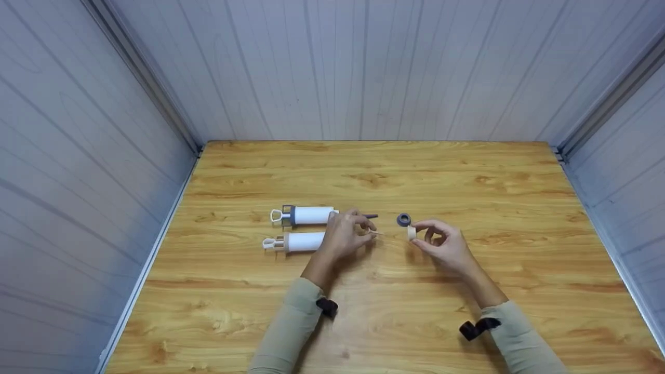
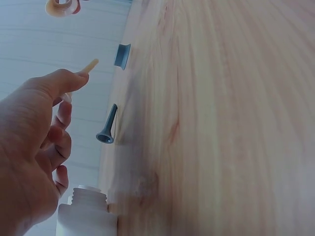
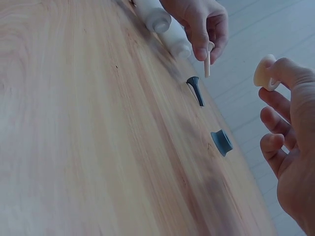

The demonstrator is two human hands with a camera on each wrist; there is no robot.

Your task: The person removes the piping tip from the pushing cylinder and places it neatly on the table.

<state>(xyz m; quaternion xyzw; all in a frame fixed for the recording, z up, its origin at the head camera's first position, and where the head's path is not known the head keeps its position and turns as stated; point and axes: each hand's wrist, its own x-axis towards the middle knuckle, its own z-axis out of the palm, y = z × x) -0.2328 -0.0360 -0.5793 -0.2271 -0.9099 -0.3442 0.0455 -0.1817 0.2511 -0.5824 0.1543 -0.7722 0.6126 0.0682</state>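
Observation:
My left hand (image 1: pixel 345 231) pinches a small beige tapered nozzle (image 3: pixel 207 64) between thumb and fingers, its narrow end pointing away from the palm. A beige threaded-looking ring cap (image 1: pixel 411 232) is held between the thumb and fingertips of my right hand (image 1: pixel 447 248), raised over the table. Between the hands, on the far side, lie a dark grey nozzle (image 3: pixel 197 92) and a dark grey ring cap (image 1: pixel 403 219). Partly behind the left hand, a white barrel with beige fittings (image 1: pixel 304 241) lies on its side, with a similar barrel with grey fittings (image 1: pixel 313 215) beyond it.
Both barrels have white pull handles (image 1: pixel 276 215) at their left ends. A threaded neck (image 2: pixel 88 197) shows on one barrel in the left wrist view. The wood-grain table (image 1: pixel 374 176) is bordered by pale panels (image 1: pixel 332 67) at the back and sides.

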